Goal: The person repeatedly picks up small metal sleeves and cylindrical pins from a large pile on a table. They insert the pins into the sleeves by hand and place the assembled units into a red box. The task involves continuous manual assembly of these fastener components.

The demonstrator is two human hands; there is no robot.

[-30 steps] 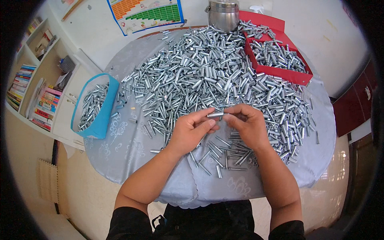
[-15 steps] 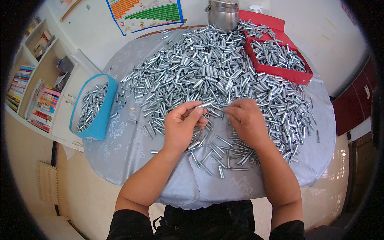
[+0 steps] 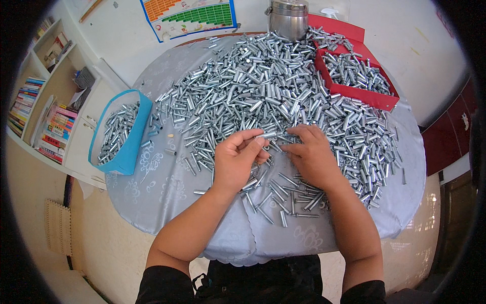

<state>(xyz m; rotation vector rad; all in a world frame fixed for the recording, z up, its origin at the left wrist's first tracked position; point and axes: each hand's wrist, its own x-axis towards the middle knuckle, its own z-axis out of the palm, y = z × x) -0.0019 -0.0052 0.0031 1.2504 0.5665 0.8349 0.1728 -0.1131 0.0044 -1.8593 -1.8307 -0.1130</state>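
In the middle of the table, my left hand [image 3: 236, 158] pinches a shiny metal sleeve [image 3: 267, 135] between thumb and forefinger. The sleeve points right, toward my right hand [image 3: 315, 156]. My right hand's thumb and forefinger are apart, close to the sleeve's end; I cannot make out whether they touch it. Under and beyond both hands spreads a big heap of metal sleeves and bolts [image 3: 238, 96]. Nearer to me, between my forearms, lie several loose bolts [image 3: 277, 191] and a short sleeve [image 3: 283, 219].
A blue box [image 3: 132, 147] of metal parts stands at the left. At the far right sits a red box [image 3: 364, 96], also filled with parts. Behind the heap is a steel pot [image 3: 288, 20]. A silvery cloth [image 3: 167, 207] covers the round table.
The right hand's thumb and forefinger have spread apart. The left hand still pinches the sleeve, now lying more level. The whole view has shifted slightly.
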